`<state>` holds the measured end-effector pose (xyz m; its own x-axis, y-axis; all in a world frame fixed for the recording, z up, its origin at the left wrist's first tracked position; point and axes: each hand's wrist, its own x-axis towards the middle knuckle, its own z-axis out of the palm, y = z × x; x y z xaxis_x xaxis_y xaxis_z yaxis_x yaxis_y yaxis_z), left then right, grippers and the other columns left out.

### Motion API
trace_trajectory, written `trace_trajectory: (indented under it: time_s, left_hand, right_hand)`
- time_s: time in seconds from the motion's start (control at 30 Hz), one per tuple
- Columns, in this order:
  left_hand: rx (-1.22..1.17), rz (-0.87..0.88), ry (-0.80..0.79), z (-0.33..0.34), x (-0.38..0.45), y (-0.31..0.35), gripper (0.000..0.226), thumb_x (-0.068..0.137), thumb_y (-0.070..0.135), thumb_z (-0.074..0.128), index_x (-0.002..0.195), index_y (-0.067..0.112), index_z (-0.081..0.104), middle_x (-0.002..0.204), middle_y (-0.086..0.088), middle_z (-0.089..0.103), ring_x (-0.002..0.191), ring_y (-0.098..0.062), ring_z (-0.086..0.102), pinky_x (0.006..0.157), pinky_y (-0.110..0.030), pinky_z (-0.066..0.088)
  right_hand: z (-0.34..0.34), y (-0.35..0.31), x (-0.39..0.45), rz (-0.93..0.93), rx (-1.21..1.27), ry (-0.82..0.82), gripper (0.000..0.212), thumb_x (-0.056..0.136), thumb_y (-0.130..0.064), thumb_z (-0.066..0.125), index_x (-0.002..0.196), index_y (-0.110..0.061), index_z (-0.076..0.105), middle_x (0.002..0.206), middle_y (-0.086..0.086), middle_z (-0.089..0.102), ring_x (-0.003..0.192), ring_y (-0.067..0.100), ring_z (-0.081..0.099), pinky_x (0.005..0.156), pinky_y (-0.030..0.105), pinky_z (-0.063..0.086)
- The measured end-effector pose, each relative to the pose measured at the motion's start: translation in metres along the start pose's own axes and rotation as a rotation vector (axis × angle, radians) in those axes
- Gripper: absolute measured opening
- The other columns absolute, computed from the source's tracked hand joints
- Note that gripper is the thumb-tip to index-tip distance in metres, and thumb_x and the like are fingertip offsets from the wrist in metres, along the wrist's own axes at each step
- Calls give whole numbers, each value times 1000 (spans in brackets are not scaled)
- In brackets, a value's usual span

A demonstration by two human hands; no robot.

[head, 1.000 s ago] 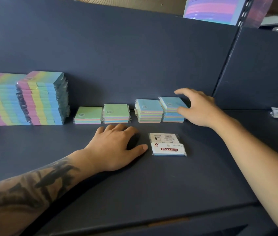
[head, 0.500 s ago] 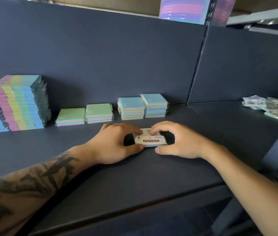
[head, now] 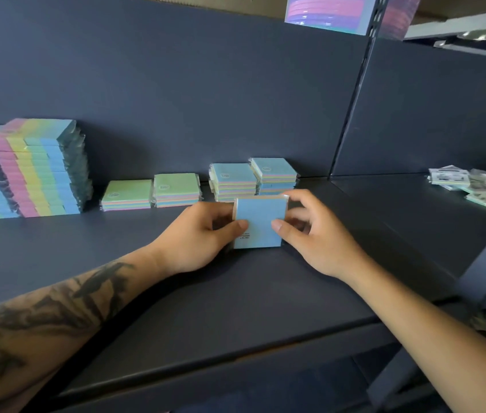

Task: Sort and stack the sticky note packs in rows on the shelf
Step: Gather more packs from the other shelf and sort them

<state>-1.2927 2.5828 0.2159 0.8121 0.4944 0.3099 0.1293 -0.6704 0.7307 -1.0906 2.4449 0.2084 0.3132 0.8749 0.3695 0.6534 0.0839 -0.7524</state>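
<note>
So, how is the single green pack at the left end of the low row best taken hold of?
Take the green pack by its left and right edges, coming down from above and the front. It lies flat on the shelf with its broad face up. The wall stands close behind it, and the next green pack sits close on its right, so the grip must be narrow.

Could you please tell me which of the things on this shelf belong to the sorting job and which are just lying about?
Part of the job:
- square blue-faced sticky note pack, held by left hand and right hand
- two short blue-topped stacks
- two green-topped packs
- dark blue shelf

Lying about:
- tall rainbow-striped stacks
- loose white-labelled packs on the neighbouring shelf, possibly awaiting sorting
</note>
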Motion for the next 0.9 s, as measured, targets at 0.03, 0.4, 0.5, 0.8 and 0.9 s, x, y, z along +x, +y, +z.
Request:
trace_trajectory:
  time_s: [0.03, 0.4, 0.5, 0.8, 0.9]
  left_hand:
    - [-33, -29, 15, -1, 0, 3, 28, 104, 28, 62, 84, 8, 67, 67, -5, 62, 60, -12, 49, 63, -27, 44]
    - [-237, -200, 2, -3, -4, 13, 32, 100, 30, 68, 85, 2, 74, 76, -7, 70, 64, -14, 54, 64, -28, 42]
    - [-247, -187, -11, -6, -6, 14, 29, 101, 28, 65, 83, 7, 75, 75, -5, 70, 65, -15, 56, 65, -30, 44]
    - [502, -230, -128, -29, -15, 1, 70, 90, 84, 6, 106, 43, 60, 112, 23, 61, 125, -3, 47, 117, -47, 18]
    - [660, -304, -195, -25, -18, 0, 69, 90, 82, 12, 142, 49, 43, 153, 24, 36, 152, -8, 18, 123, -57, 4]
  right_hand:
    - [0, 1, -1, -20, -48, 48, 46, 91, -31, 76, 128, -38, 49, 113, -15, 72, 92, 8, 62, 82, 30, 44]
    - [4, -12, -5, -379, -521, 30, 76, 68, -63, 80, 132, -32, 53, 148, -22, 47, 141, 4, 34, 116, 37, 22]
    - [3, -13, -2, -416, -555, 44, 77, 71, -64, 75, 136, -30, 53, 143, -19, 52, 137, 3, 41, 115, 36, 24]
    - [-6, -32, 55, -311, -482, -7, 68, 73, -45, 84, 134, -31, 56, 125, -27, 51, 109, -6, 40, 103, 27, 28]
    - [-2, -39, 90, -246, -529, -50, 63, 77, -42, 82, 133, -35, 52, 114, -28, 51, 103, -2, 40, 103, 31, 31]
